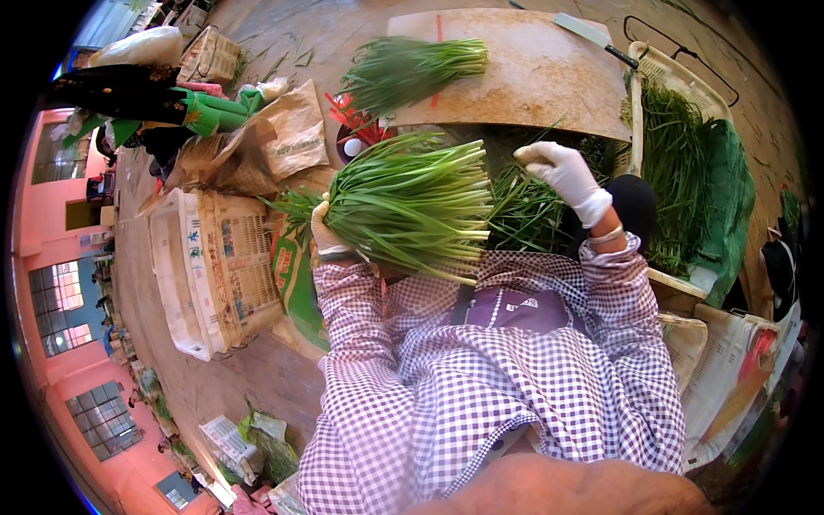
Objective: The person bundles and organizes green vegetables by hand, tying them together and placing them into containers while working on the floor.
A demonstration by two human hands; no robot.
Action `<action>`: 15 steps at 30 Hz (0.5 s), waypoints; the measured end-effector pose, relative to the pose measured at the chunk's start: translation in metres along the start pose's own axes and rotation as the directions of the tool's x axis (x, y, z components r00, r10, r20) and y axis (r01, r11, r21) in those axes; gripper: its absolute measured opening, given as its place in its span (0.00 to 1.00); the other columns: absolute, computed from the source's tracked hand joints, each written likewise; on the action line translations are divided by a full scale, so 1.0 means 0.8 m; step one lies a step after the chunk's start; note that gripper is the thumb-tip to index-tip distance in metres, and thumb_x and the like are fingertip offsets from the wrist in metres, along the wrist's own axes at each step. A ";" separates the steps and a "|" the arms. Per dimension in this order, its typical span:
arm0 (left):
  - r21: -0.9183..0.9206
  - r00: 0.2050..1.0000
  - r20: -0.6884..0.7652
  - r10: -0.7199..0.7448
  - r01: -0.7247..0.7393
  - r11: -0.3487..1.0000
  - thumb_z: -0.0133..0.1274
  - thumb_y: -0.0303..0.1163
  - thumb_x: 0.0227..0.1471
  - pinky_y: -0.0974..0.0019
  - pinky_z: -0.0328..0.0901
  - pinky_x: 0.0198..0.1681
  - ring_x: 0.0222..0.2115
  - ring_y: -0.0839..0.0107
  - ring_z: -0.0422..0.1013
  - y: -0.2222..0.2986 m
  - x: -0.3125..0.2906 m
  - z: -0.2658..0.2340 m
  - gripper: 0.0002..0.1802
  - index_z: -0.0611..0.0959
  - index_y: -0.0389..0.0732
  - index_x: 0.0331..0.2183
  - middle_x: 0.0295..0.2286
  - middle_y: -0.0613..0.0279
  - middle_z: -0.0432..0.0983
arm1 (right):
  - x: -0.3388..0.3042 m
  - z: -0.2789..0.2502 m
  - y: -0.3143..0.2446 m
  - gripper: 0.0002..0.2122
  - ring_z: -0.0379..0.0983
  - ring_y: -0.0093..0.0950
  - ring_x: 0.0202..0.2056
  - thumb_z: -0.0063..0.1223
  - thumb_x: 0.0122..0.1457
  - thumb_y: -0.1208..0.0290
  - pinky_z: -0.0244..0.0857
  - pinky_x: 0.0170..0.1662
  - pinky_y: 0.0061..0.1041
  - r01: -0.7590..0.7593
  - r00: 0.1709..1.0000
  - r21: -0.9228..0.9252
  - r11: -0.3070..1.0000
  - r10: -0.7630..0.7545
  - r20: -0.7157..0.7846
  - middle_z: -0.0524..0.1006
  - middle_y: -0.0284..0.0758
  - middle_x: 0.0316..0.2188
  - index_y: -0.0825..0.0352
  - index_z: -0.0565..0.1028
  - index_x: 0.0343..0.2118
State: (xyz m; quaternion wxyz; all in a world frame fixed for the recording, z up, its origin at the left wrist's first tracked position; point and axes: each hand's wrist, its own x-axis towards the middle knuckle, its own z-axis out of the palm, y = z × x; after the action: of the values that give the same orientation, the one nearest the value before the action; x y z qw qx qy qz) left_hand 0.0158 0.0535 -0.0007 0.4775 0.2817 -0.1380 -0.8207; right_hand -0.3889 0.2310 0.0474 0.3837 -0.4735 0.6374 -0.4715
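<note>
My left hand (324,227), in a white glove, is wrapped round the leafy end of a big bunch of garlic chives (412,193). Their pale cut ends fan out to the right in front of my chest. My right hand (558,167), also gloved in white, is raised to the right of those ends, apart from them. Its fingers are bent and pressed together; whether anything thin is between them I cannot make out. Loose green stalks (524,206) lie below my right hand. Another bunch of chives (421,69) rests on the board (532,77) ahead.
A large knife (592,36) lies at the board's far right corner. On the right stands a plastic crate (678,154) full of chives. Red ties (360,124) sit in a container beside the board. Stacked pale crates (215,266) and brown sacking (275,142) are at left.
</note>
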 end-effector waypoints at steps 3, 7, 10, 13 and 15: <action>0.015 1.000 -0.007 -0.006 0.006 1.000 0.48 0.35 0.50 0.48 0.70 0.45 0.39 0.55 0.74 -0.001 0.000 0.002 0.13 0.79 0.44 0.38 0.40 0.54 0.77 | 0.002 0.026 0.024 0.13 0.76 0.25 0.36 0.62 0.53 0.67 0.69 0.41 0.24 0.001 0.996 -0.316 0.949 -0.030 -0.089 0.79 0.36 0.35 0.65 0.79 0.41; 0.028 1.000 -0.007 -0.007 0.007 1.000 0.48 0.36 0.50 0.51 0.71 0.43 0.37 0.56 0.75 -0.002 0.006 -0.009 0.13 0.79 0.43 0.38 0.39 0.54 0.78 | 0.024 0.078 0.024 0.15 0.74 0.24 0.35 0.63 0.52 0.71 0.69 0.41 0.23 -0.019 0.996 0.185 0.982 0.034 -0.078 0.78 0.34 0.34 0.69 0.76 0.42; 0.044 1.000 0.009 -0.002 0.002 0.999 0.48 0.36 0.50 0.52 0.72 0.42 0.36 0.56 0.75 -0.005 0.006 0.000 0.14 0.79 0.42 0.38 0.38 0.54 0.78 | 0.047 0.093 0.024 0.13 0.73 0.22 0.35 0.64 0.51 0.74 0.69 0.40 0.21 -0.128 0.990 0.374 0.918 0.141 -0.008 0.77 0.32 0.33 0.68 0.75 0.40; 0.031 0.999 0.044 -0.013 0.012 0.999 0.48 0.36 0.50 0.52 0.71 0.42 0.36 0.56 0.75 -0.002 0.006 -0.008 0.14 0.79 0.41 0.39 0.38 0.53 0.78 | 0.055 0.093 0.017 0.12 0.72 0.19 0.34 0.63 0.51 0.76 0.68 0.38 0.19 -0.187 0.979 0.427 0.885 0.203 0.010 0.77 0.30 0.32 0.67 0.74 0.39; 0.027 0.999 0.040 -0.013 0.012 1.000 0.48 0.37 0.51 0.51 0.71 0.43 0.36 0.56 0.75 -0.004 0.005 -0.008 0.15 0.79 0.41 0.39 0.38 0.53 0.78 | 0.055 0.095 0.011 0.12 0.71 0.18 0.32 0.63 0.50 0.77 0.68 0.36 0.19 -0.191 0.974 0.449 0.873 0.227 -0.025 0.76 0.28 0.30 0.66 0.73 0.38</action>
State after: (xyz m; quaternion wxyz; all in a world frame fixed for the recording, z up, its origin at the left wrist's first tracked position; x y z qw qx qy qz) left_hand 0.0157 0.0519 -0.0088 0.4656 0.2724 -0.1568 -0.8273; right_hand -0.3310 0.1715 0.0173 0.5053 -0.2831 0.5748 -0.5781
